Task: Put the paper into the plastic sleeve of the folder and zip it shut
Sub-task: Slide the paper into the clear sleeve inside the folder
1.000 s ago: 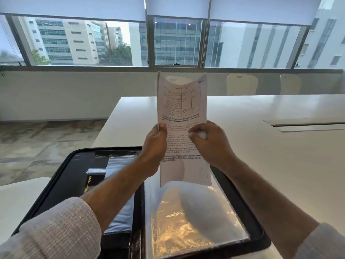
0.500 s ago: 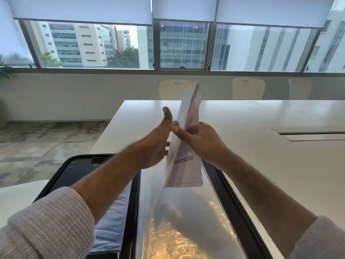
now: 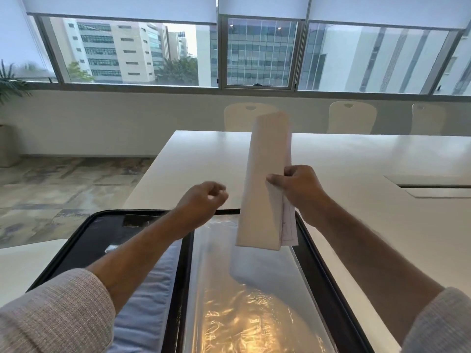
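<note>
Holding the folded paper (image 3: 265, 184) upright in the air above the open folder (image 3: 318, 253), the right hand (image 3: 297, 186) pinches it at mid-height.

Thumb and curled fingers of that hand clamp the paper's right edge, blank side toward the camera, its lower end hanging over the clear plastic sleeve (image 3: 244, 301) without touching it. The left hand (image 3: 204, 200) is apart from the paper, off to its left, fingers curled in a loose fist around nothing. Both hands hover over the far end of the black zip folder, which lies open on the white worktop (image 3: 369, 225). Three pale chairs (image 3: 351, 117) stand along the far side beneath the windows (image 3: 260, 52).
</note>
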A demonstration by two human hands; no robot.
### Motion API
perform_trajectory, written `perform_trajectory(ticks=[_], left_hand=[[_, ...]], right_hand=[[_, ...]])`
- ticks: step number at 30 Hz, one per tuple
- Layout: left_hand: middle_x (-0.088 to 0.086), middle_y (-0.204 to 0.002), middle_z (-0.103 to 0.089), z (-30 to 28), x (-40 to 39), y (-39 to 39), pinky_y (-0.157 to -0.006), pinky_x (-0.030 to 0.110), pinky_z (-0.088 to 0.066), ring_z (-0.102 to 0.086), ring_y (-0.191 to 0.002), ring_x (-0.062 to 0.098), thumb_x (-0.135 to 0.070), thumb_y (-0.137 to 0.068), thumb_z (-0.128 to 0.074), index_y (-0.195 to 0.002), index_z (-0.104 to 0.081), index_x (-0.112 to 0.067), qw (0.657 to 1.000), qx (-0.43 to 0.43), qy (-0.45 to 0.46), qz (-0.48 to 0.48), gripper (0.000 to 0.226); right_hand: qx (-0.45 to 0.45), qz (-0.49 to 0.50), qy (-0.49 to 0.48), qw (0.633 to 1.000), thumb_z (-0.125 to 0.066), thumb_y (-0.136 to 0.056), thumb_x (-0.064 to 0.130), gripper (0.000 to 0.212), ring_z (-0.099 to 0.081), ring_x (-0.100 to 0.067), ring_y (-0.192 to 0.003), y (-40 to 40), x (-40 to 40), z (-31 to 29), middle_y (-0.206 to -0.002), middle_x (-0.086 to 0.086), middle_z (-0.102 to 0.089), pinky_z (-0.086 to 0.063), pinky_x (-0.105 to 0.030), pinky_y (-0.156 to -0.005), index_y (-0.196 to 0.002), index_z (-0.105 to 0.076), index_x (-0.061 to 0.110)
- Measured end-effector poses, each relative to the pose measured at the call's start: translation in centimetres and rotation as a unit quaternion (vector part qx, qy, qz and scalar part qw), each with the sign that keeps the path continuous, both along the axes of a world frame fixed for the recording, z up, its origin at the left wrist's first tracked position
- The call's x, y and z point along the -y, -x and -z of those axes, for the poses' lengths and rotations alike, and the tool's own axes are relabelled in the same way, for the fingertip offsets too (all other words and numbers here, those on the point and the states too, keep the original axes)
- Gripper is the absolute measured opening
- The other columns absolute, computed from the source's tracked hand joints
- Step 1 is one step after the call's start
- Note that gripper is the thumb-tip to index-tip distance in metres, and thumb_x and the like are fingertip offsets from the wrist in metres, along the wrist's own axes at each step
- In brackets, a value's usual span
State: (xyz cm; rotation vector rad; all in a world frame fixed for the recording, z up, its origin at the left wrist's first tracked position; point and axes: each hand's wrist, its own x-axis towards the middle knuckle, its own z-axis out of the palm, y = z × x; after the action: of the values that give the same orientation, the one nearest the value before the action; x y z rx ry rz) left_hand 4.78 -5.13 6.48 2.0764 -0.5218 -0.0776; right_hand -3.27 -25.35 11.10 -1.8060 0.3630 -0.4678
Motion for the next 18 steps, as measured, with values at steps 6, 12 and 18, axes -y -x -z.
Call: perform_trajectory(ticks=[6,12,18], left_hand=[[-0.001,-0.121,-0.065,4.6,-1.7,-2.3,-0.098,0.033,-0.045,-0.058,-0.112,0.019,-0.033,-0.092,-0.065,-0.119,-0.069,-0.02,0.966,0.081,-0.246,-0.007,0.03],[-0.009,-0.117,-0.058,6.0,-0.9,-2.7,-0.096,0.036,-0.04,-0.046,-0.116,0.021,-0.043,-0.088,-0.066,-0.109,-0.071,-0.035,0.955,0.093,-0.281,-0.033,0.023],[-0.015,-0.09,-0.064,5.8,-0.2,-2.7,-0.089,0.031,-0.04,-0.048,-0.105,0.016,-0.036,-0.078,-0.077,-0.067,-0.058,-0.039,0.973,0.063,-0.212,-0.069,0.022]], right_hand=[[0.021,0.036,-0.072,0.997,-0.068,-0.085,0.009,0.007,-0.07,-0.025,-0.083,-1.5,1.0,0.1,-0.093,-0.01,-0.073,-0.056,-0.034,-0.076,-0.079,-0.071,0.008],[0.037,0.067,-0.072,0.994,-0.067,-0.087,0.011,0.013,-0.066,-0.016,-0.074,-2.6,1.8,0.7,-0.085,-0.002,-0.07,-0.054,-0.029,-0.067,-0.074,-0.068,0.013],[0.074,0.089,-0.094,0.989,-0.066,-0.089,0.012,0.019,-0.063,-0.012,-0.072,-3.0,2.5,1.4,-0.078,0.005,-0.068,-0.053,-0.026,-0.067,-0.071,-0.067,0.016]])
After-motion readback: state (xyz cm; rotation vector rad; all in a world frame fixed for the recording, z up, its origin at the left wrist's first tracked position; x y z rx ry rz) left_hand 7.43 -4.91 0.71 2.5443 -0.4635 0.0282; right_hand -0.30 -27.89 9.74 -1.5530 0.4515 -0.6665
